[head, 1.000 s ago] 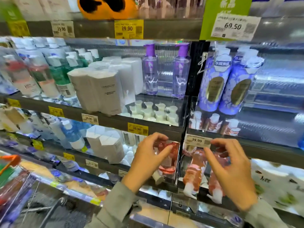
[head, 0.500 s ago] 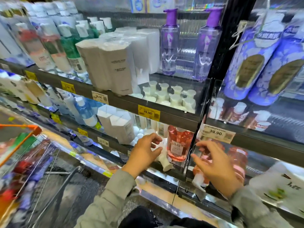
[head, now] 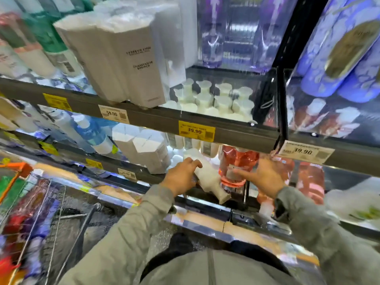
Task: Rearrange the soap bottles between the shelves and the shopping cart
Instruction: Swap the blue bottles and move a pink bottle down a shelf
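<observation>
A: Left hand [head: 182, 177] grasping white bottle [head: 207, 177], frame centre; long axis tilted, pump end toward lower right, over shelf [head: 205, 199] lip.

B: Right hand [head: 265, 177] released, fingers spread against pink bottle [head: 236, 167]. Left is nearer.

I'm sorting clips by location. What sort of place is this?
Most likely a shop's toiletries aisle: tiered shelves packed with rows of pump bottles, yellow price tags reading 39.90 on the shelf edges, and a wire shopping cart at lower left.
</observation>
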`<state>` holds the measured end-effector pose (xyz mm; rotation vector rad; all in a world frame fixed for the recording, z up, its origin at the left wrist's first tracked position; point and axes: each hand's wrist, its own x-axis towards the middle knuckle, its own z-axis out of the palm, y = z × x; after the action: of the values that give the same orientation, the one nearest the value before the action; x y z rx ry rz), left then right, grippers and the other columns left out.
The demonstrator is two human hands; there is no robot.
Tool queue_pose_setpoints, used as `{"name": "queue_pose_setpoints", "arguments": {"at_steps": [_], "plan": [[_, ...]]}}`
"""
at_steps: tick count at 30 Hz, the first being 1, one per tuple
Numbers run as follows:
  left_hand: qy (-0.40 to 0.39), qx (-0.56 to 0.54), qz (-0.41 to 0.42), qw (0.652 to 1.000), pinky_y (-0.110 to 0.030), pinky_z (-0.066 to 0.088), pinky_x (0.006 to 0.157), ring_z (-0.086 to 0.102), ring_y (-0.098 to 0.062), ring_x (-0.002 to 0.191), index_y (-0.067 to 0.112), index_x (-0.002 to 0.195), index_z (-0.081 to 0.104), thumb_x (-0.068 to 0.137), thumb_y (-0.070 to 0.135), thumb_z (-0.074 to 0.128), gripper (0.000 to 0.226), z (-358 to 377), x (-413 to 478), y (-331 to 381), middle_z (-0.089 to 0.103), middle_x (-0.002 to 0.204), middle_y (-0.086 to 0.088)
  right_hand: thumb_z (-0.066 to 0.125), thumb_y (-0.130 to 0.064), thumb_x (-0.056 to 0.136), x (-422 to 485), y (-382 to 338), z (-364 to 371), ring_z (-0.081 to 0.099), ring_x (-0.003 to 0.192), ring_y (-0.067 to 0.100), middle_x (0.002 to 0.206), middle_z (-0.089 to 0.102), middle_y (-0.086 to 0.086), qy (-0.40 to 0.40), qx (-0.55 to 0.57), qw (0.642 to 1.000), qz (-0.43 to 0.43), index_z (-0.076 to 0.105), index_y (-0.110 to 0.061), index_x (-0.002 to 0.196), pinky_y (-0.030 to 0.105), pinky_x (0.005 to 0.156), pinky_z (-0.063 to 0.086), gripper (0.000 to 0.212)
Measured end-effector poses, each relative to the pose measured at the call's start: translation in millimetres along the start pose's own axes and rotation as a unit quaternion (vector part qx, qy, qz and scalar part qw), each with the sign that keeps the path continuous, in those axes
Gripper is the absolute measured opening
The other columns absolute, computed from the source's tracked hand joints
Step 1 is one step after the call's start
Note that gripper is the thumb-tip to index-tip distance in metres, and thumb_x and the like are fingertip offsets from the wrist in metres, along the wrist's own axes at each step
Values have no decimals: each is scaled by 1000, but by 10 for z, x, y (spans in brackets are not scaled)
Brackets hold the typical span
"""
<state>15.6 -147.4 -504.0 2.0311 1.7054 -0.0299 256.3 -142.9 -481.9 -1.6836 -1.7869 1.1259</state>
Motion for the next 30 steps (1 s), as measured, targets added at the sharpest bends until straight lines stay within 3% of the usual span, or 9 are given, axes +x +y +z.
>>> {"name": "queue_pose_setpoints", "arguments": {"at_steps": [6,9,11,14,17,20,23,27,30], "plan": [[-13,126,82,989,-44,44,95,37,-28,126,33,142,27,79,10,72,81,138,316,-180,28,147,2,79,-28,73,143,13,138,58,69,-3,78,68,-7,57,-8,998,10,72,-19,82,0,63,40,15],[-20,206,142,968,-45,37,103,25,-28,135,33,147,19,80,10,71,88,197,470,-191,16,155,3,82,-32,67,170,37,111,56,57,-12,66,62,-15,67,-11,997,38,63,-28,65,2,57,40,20],[-37,234,168,957,-46,31,108,16,-28,140,32,149,16,84,11,66,84,238,545,-168,11,157,3,85,-39,61,180,57,110,62,69,-8,77,69,-8,72,2,996,54,69,-21,77,9,68,48,28],[-57,284,177,941,-45,25,111,11,-28,144,32,150,11,89,16,60,80,318,606,-109,7,159,4,83,-66,42,153,63,133,66,93,9,102,70,-3,88,-13,995,46,69,-20,101,30,88,53,75],[-40,294,172,939,-45,28,108,17,-27,142,31,146,22,86,19,63,73,349,662,-56,25,152,2,88,-47,53,91,28,157,66,95,12,102,71,0,92,-5,995,39,69,-22,100,33,90,52,57],[-31,271,152,950,-49,32,103,23,-28,138,27,138,33,82,20,68,67,365,675,-11,35,143,0,86,-54,51,34,21,198,63,99,14,104,69,-1,103,-22,994,16,68,-27,97,38,93,50,57],[-27,260,145,954,-52,31,103,21,-28,140,25,139,30,83,23,67,67,365,643,-41,35,144,-1,89,-47,50,-39,1,236,56,103,14,106,60,-5,137,-34,990,-4,54,-38,92,34,94,45,56],[2,229,143,963,-51,29,100,24,-24,140,25,138,30,88,18,60,59,388,535,-174,40,143,2,92,-40,49,-100,-10,261,59,100,11,105,62,-9,147,-24,989,-17,52,-28,108,31,90,48,73],[42,186,157,969,-52,28,102,30,-22,135,24,131,37,84,20,63,54,423,435,-272,44,138,3,93,-29,50,-176,32,307,58,95,0,100,59,-21,149,35,988,-20,48,-32,111,13,82,45,76]]}}
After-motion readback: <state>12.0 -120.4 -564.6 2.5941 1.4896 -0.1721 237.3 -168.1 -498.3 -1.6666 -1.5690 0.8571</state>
